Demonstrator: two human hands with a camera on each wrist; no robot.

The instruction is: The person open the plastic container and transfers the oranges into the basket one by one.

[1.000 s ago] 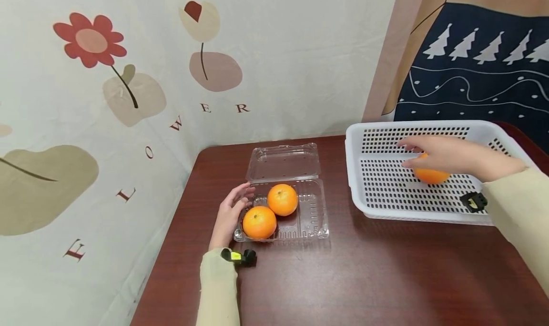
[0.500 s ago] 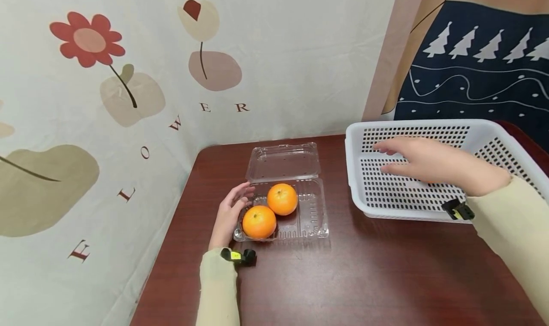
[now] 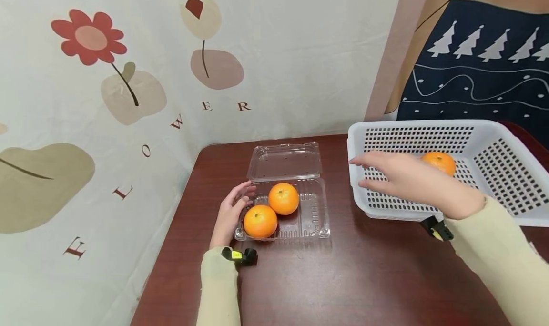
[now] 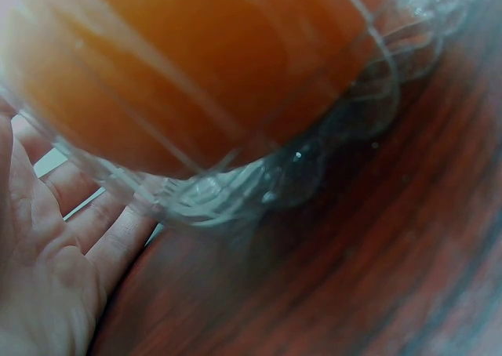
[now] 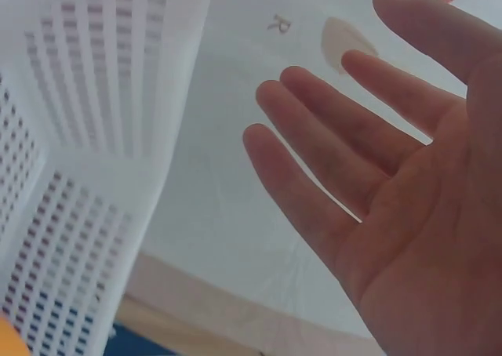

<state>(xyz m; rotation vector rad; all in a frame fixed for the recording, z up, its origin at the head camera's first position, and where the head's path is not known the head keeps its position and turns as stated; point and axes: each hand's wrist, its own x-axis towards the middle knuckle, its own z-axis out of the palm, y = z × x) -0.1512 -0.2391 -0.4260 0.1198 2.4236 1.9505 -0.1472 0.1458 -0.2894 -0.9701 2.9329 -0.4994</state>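
Two oranges, a front one (image 3: 260,221) and a back one (image 3: 283,198), lie in the left half of a clear plastic clamshell box (image 3: 315,207) whose lid (image 3: 285,161) is folded back flat. My left hand (image 3: 229,214) rests at the box's left side, fingers loosely spread; in the left wrist view its fingers touch the clear wall beside an orange (image 4: 196,66). Over the left part of a white perforated basket (image 3: 360,173) hovers my right hand (image 3: 403,178), fingers extended and nothing in them. Inside the basket, behind that hand, sits another orange (image 3: 439,163).
The dark red wooden table (image 3: 334,278) carries both containers, with a gap of bare wood between box and basket. A pale wall hanging (image 3: 300,54) with printed flowers stands directly behind the table's back edge. The basket's rim is raised.
My right hand has moved left and toward me, away from the orange in the basket, which shows again behind the hand. The left hand and the two boxed oranges stay put.
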